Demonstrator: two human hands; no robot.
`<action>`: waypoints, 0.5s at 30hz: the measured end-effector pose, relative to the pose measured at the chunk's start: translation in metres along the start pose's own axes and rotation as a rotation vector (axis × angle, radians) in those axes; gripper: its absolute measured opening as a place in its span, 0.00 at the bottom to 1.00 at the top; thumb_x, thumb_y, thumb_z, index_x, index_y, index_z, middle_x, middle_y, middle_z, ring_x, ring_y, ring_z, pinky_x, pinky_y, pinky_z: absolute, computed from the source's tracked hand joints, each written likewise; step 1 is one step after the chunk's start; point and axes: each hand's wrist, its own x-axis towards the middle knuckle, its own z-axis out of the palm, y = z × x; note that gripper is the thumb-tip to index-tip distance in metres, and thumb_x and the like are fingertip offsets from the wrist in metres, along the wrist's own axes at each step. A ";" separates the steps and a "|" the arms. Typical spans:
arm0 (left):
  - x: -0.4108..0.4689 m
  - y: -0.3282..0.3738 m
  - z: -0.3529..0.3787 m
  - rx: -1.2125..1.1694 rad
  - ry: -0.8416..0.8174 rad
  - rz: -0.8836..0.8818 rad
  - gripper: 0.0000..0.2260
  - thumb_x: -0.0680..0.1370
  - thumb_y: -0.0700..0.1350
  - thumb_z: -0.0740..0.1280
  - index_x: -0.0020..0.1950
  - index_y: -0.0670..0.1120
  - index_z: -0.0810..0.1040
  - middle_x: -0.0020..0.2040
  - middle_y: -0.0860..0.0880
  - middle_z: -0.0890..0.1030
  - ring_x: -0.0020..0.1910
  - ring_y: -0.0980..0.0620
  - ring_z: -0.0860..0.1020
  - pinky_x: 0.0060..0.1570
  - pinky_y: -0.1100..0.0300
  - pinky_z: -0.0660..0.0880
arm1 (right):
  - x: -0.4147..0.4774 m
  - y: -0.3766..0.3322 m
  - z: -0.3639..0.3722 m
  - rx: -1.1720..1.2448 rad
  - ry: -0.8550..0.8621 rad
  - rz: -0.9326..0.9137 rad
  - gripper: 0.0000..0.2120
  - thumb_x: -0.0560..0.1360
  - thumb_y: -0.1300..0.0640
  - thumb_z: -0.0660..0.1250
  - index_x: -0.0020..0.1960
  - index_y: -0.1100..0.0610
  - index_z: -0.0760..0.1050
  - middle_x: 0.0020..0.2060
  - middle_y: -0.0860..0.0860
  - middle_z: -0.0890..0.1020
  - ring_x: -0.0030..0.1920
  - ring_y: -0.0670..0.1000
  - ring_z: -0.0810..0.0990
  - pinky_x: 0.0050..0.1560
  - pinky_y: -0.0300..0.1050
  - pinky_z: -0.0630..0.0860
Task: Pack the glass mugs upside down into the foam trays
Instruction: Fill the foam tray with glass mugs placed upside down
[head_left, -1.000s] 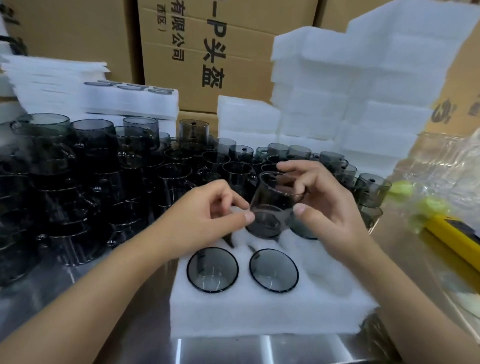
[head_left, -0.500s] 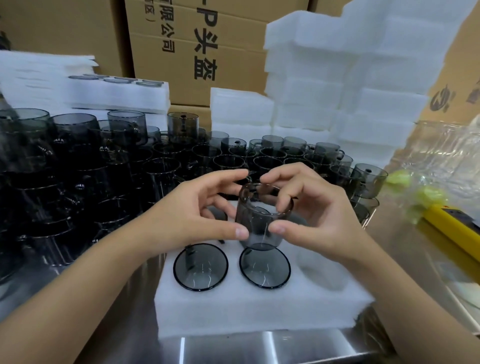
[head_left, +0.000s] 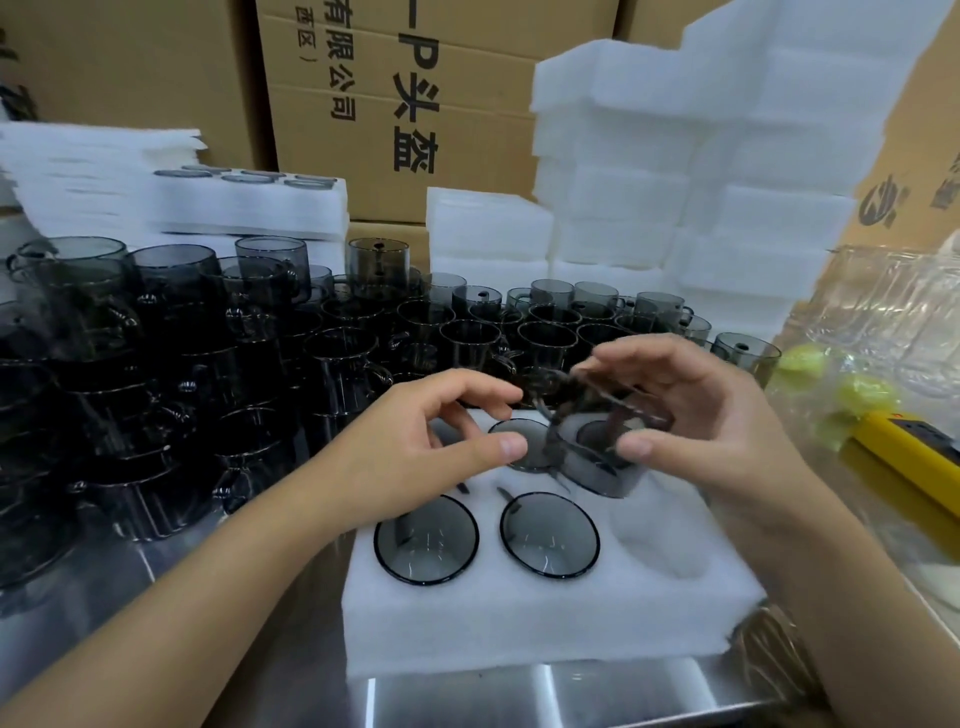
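Note:
A white foam tray (head_left: 519, 623) lies on the steel table in front of me. Two grey glass mugs (head_left: 426, 540) (head_left: 549, 535) sit upside down in its front left and front middle holes, and a third (head_left: 519, 427) in the back row. The front right hole (head_left: 670, 530) holds nothing. A motion-blurred mug (head_left: 597, 457) is tilted over the back right hole. My right hand (head_left: 717, 426) grips it between thumb and fingers. My left hand (head_left: 415, 447) pinches at its left side by the handle. The back left hole is hidden by my left hand.
Many stacked grey mugs (head_left: 260, 364) crowd the table's left and back. Empty foam trays (head_left: 701, 182) are piled at the back right, a packed tray (head_left: 249, 202) at the back left, and cardboard boxes (head_left: 395, 104) behind. A yellow bar (head_left: 914, 452) and clear plastic packaging (head_left: 883, 312) lie right.
The mug stood upright between both hands over the tray's middle. It has now tipped over and moved right and down toward the back right hole.

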 end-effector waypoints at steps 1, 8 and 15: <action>0.000 0.000 0.000 0.018 -0.007 0.000 0.15 0.66 0.60 0.72 0.52 0.63 0.78 0.51 0.61 0.81 0.42 0.61 0.79 0.38 0.68 0.73 | -0.005 -0.002 -0.005 0.016 0.020 0.006 0.22 0.61 0.57 0.74 0.54 0.47 0.80 0.51 0.50 0.83 0.54 0.50 0.81 0.54 0.41 0.76; 0.000 -0.003 -0.001 0.021 -0.009 0.000 0.10 0.72 0.52 0.70 0.52 0.60 0.79 0.48 0.59 0.82 0.40 0.62 0.78 0.37 0.70 0.73 | -0.042 -0.013 -0.029 -0.227 -0.078 0.109 0.25 0.62 0.51 0.76 0.59 0.43 0.77 0.54 0.48 0.81 0.58 0.51 0.79 0.57 0.44 0.76; 0.000 -0.005 -0.001 0.024 -0.009 0.007 0.07 0.72 0.50 0.69 0.50 0.58 0.81 0.45 0.58 0.83 0.39 0.63 0.77 0.36 0.71 0.71 | -0.044 -0.020 -0.027 -0.425 -0.124 0.150 0.28 0.64 0.40 0.75 0.62 0.42 0.75 0.55 0.44 0.78 0.56 0.48 0.77 0.56 0.40 0.74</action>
